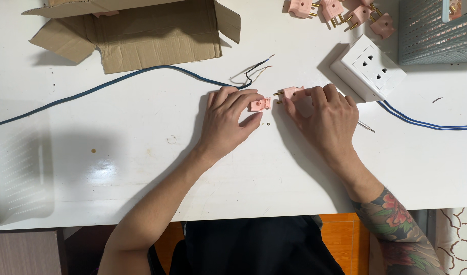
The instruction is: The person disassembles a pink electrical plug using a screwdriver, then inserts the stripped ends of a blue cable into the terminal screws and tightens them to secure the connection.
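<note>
Two pink plug halves facing across a narrow gap mid-surface (142, 168): cover half (261, 104) pinched in left hand (227, 119), pronged half (292, 93) gripped in right hand (327, 117), prongs pointing left, long axes roughly in line.

Box (142, 30) behind-left; socket (368, 67) right; basket (437, 30) behind-right.

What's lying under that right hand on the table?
A thin metal tip pokes out from beneath the right hand, probably a screwdriver. Its handle is covered by the palm, so I cannot tell more. The fingers pinch a pink plug half with a brass pin.
</note>
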